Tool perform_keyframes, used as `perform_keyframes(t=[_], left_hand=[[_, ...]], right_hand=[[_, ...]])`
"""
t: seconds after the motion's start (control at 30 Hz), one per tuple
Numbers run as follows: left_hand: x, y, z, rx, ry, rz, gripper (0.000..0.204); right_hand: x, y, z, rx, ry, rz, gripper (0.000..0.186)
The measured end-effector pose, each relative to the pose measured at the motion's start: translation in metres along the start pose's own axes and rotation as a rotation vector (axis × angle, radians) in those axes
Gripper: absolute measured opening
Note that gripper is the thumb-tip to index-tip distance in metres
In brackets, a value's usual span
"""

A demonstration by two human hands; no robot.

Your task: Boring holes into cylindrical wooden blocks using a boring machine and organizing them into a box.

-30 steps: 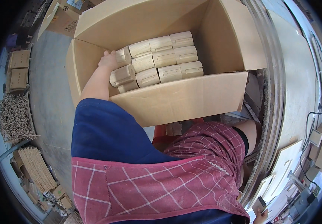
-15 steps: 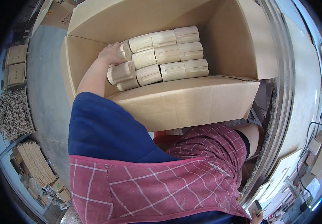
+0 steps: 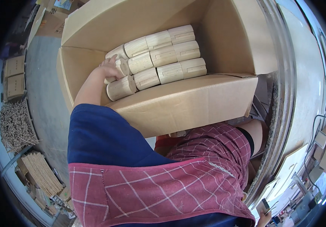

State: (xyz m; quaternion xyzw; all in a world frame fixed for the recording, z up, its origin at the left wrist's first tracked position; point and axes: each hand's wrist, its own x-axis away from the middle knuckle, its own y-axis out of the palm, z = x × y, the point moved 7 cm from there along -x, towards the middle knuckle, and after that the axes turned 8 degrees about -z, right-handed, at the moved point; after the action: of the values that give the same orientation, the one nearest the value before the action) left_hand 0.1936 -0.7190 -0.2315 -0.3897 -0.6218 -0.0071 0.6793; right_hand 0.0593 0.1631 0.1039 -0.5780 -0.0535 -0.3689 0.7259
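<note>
My left hand reaches into a large open cardboard box, its fingers wrapped round a pale wooden cylinder. The round end of that cylinder faces right, towards the middle row. Rows of similar wooden cylinders lie on their sides, several with a narrow seam or slot. Beyond my fingers, one cylinder ends the far row; another lies nearest me at the left. At the lower right edge my right hand holds a small dark object, only partly visible, with thin sticks beside it.
Tall cardboard flaps stand round the box. To the right runs a long pale work surface. Stacked cartons, a bundle of thin sticks and wooden strips stand along the left. My bent leg is below the box.
My left hand has come nearer, from the far row to the middle row. A cylinder now shows at the far row's left end. The front-left stacked cylinder appears lifted off the one below.
</note>
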Motion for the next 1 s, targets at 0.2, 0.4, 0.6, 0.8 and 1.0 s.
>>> perform_keyframes(t=[0.2,0.4,0.6,0.8,1.0], left_hand=[[-0.027,0.006,0.006,0.335,0.16,-0.163,0.108],[-0.044,0.012,-0.005,0.485,0.101,-0.168,0.09],[-0.046,-0.002,-0.003,0.513,0.404,-0.022,0.063],[0.079,-0.073,0.126,0.403,0.573,0.299,0.065],[0.195,-0.098,0.219,0.534,1.061,0.435,0.043]], right_hand=[[-0.043,0.031,0.08,-0.377,-0.251,0.032,0.025],[-0.012,0.02,0.026,-0.354,-0.243,0.072,0.016],[-0.011,0.015,0.036,-0.316,-0.36,0.233,0.018],[-0.003,0.01,0.024,-0.251,-0.158,0.338,0.027],[0.007,0.031,0.019,-0.48,-0.264,0.353,0.028]])
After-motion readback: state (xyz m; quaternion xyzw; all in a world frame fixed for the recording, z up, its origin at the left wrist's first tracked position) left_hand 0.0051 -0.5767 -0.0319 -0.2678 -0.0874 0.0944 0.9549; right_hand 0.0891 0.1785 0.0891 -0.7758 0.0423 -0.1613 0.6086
